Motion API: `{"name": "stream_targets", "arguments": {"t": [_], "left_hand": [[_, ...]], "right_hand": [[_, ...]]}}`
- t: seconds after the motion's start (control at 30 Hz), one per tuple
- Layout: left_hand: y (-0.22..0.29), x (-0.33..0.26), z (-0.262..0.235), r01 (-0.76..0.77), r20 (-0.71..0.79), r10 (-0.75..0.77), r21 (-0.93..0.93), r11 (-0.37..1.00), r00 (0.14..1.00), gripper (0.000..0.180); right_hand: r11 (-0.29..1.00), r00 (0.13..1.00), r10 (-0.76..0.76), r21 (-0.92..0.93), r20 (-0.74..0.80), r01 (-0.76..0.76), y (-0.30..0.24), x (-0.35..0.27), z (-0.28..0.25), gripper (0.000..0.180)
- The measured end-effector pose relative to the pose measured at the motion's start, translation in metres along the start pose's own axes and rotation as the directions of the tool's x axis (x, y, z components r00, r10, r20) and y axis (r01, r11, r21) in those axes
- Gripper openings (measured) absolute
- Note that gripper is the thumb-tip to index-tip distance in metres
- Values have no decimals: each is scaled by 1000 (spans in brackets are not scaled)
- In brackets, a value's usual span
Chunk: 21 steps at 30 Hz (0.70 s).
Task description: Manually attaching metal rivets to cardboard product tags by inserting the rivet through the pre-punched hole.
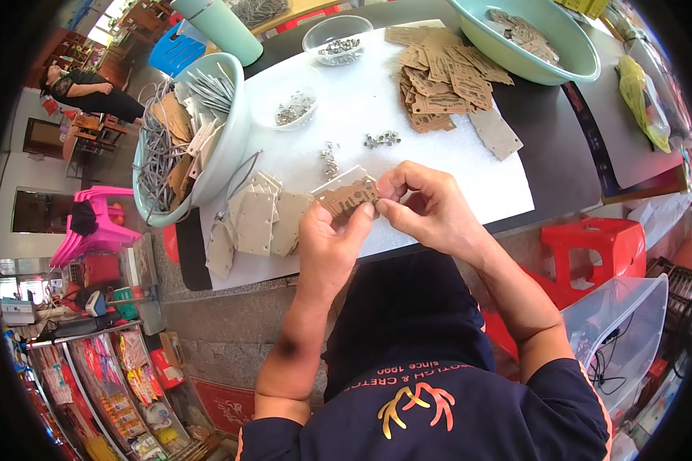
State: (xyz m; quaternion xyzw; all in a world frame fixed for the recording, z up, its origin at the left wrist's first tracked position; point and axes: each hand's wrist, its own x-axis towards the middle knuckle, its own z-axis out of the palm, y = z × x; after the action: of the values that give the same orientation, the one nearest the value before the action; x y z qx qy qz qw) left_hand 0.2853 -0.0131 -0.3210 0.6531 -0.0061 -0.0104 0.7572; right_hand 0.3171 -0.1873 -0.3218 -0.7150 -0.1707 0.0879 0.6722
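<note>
— Pinching what, both hands?
— Left hand (327,234) and right hand (430,203) close fingertips on one brown tag (348,194), raised for sight. Finished tags (257,223) at nine o'clock, fresh pile (446,81) at one.

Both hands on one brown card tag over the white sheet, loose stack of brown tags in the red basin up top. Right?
Not quite. The head view shows the left hand and right hand on one brown card tag over the white sheet, but the basin holding tags is pale green, not red.
</note>
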Motion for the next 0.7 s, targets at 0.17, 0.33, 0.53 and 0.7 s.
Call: {"name": "stream_targets", "arguments": {"t": [0.17,0.33,0.53,0.7], "left_hand": [[-2,-5,0,4,29,-5,49,999,1000,23],[-3,-6,4,-33,44,28,106,994,999,21],[2,-7,3,2,61,-12,156,988,998,22],[6,-2,-1,3,2,-3,-45,999,1000,26]], "right_hand": [[998,998,55,-26,7,-55,2,-2,0,7],[997,998,59,-51,15,-59,2,-3,-3,11],[992,999,24,-127,35,-19,1,-3,-4,13],[995,996,87,-47,31,-85,-4,-2,-1,19]]}}
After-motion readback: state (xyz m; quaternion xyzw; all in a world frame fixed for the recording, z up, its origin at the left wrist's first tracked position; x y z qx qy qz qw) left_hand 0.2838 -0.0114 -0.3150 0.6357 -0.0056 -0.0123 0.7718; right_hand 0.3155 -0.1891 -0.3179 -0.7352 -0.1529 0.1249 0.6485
